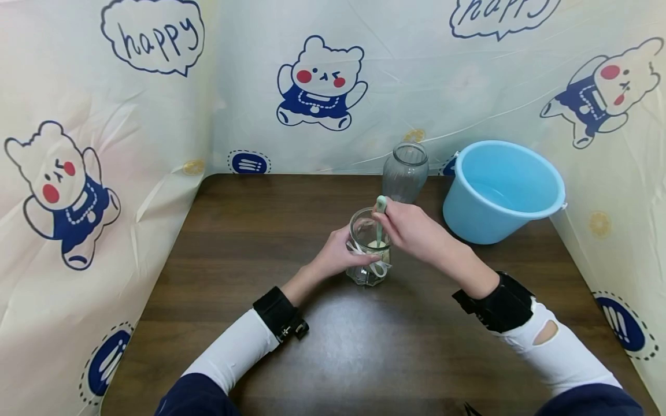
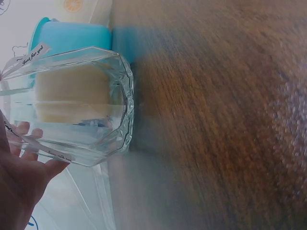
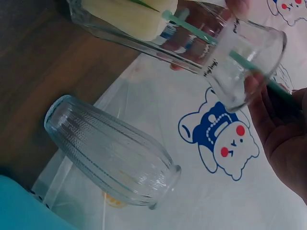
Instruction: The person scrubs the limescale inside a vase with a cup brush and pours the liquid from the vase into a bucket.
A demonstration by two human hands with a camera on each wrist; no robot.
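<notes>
Well, brown table (image 1: 338, 346) beneath jar (image 1: 364, 231); printed backdrop (image 1: 411, 75)

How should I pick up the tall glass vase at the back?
I'd wrap my fingers around the vase at its neck, just under the rim, coming from your left. It stands upright and narrows there, so that part should fit a hand best. The blue bucket crowds its right side, and the right hand and jar are in front.
</notes>
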